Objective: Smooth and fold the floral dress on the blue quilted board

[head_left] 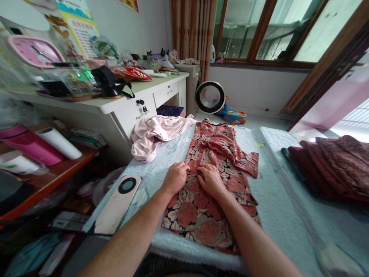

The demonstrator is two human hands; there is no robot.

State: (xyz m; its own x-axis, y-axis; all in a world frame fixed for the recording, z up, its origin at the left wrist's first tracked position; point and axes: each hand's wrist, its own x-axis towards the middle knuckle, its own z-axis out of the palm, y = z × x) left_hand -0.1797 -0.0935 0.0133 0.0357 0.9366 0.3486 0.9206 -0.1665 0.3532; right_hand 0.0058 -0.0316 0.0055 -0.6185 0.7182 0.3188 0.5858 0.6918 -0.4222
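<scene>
A red floral shirt (206,227) lies face down or folded lengthwise, I cannot tell which, on a pale blue sheet in front of me. One sleeve (249,163) sticks out to its right. My left hand (175,179) has curled fingers at the shirt's left edge, gripping the cloth there. On the middle of the shirt, my right hand (212,180) pinches fabric between thumb and fingers. A crumpled light pink garment (155,134) lies beyond my left hand. Nearer me on the left rests a pale phone (118,206) with a round black camera ring.
Folded dark red clothes (334,165) are stacked at the right of the sheet (284,184). A cluttered desk (161,84) stands to the left, with an orange-edged shelf (69,169) before it. Beyond the bed are an open washing-machine door (221,100) and a blue ride-on toy (229,112).
</scene>
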